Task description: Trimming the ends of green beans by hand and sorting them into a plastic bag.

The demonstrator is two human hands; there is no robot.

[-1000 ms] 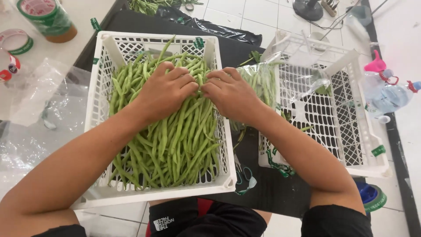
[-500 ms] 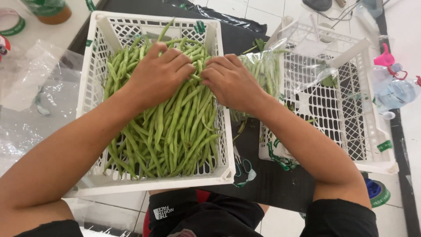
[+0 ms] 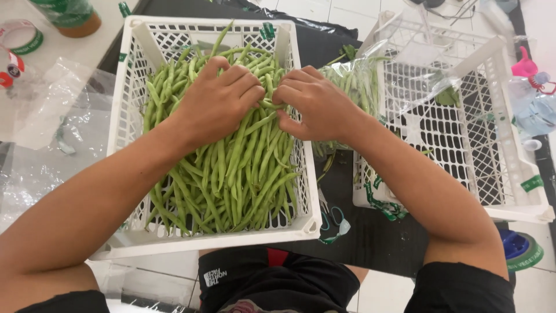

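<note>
A white lattice crate (image 3: 130, 104) in front of me is full of long green beans (image 3: 231, 174). My left hand (image 3: 217, 101) lies palm down on the pile near the crate's far side, fingers curled into the beans. My right hand (image 3: 315, 101) meets it from the right, fingers closed around a few beans at the top of the pile. Both forearms reach in from the bottom of the view.
A second white crate (image 3: 515, 191) stands to the right with a clear plastic bag of beans (image 3: 353, 81) at its left wall. Clear plastic bags (image 3: 52, 133) lie at left, tape rolls (image 3: 20, 37) and a jar (image 3: 69, 14) behind. A pink-topped bottle (image 3: 530, 93) sits far right.
The view has shifted a little closer and lower. Both hands stay together on the bean pile, fingers working slightly; nothing has been lifted out.
</note>
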